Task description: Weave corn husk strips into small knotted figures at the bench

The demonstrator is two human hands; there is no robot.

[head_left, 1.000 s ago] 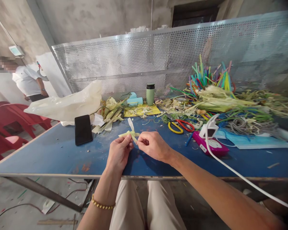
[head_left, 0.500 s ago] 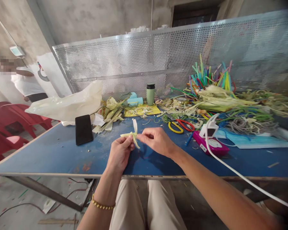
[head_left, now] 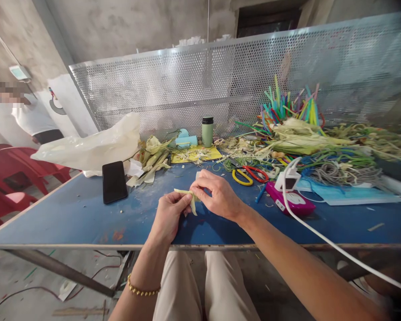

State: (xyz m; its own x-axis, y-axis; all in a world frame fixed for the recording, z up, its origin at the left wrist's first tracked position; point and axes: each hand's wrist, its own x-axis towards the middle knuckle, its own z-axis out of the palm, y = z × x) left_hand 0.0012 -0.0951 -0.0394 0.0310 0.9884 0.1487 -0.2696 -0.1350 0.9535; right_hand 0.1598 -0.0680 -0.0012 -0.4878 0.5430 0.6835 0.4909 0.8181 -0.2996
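A small piece of pale green corn husk (head_left: 193, 207) is held between my two hands, just above the blue table. My left hand (head_left: 169, 213) pinches it between thumb and fingers, with one strip pointing left and another hanging down. The fingers of my right hand (head_left: 217, 196) are closed on the husk's right side, close against the left fingertips. A whitish strip end shows above the right fingers; the rest there is hidden by the hand.
A black phone (head_left: 114, 182) lies left of my hands. Scissors with red and yellow handles (head_left: 243, 177), a magenta power socket (head_left: 287, 200) with a white cable, and a green bottle (head_left: 207, 132) are on the table (head_left: 70, 218). Husks (head_left: 297, 136) and coloured pipe cleaners (head_left: 280, 107) pile up at the back right.
My right hand has moved up and closed over the husk's upper strip, which stood free before. The left hand keeps its pinch, and the view has shifted slightly.
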